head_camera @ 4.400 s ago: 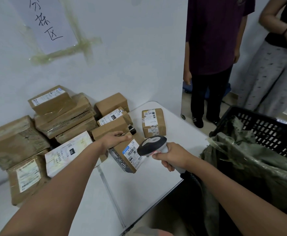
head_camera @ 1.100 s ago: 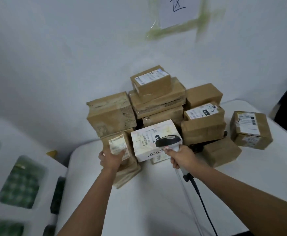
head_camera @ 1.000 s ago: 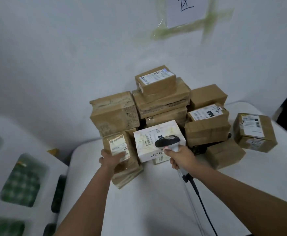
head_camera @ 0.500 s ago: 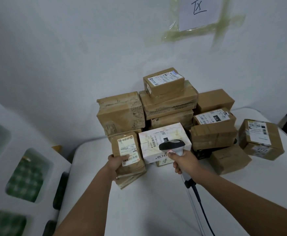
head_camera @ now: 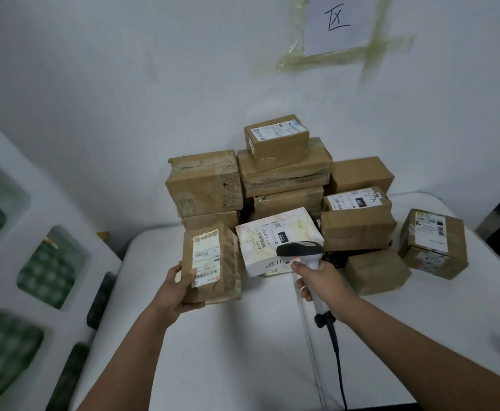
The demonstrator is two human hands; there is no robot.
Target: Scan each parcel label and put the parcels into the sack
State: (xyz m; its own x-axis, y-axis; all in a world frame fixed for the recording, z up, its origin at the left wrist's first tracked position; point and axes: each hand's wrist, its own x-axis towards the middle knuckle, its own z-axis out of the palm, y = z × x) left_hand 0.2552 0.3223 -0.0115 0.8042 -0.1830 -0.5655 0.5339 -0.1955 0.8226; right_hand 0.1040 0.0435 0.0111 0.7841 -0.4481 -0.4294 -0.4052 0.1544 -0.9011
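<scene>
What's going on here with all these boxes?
A person is working through a pile of parcels stacked on a white table against the wall. The left hand holds up a brown parcel with its label facing the camera, while the right hand grips a corded barcode scanner beside it. No sack is in view right now.

Crinkled brown-paper parcel [head_camera: 211, 264] with glossy label [head_camera: 205, 258]; smooth plastic scanner [head_camera: 300, 251]; matt white table [head_camera: 242, 351].
</scene>
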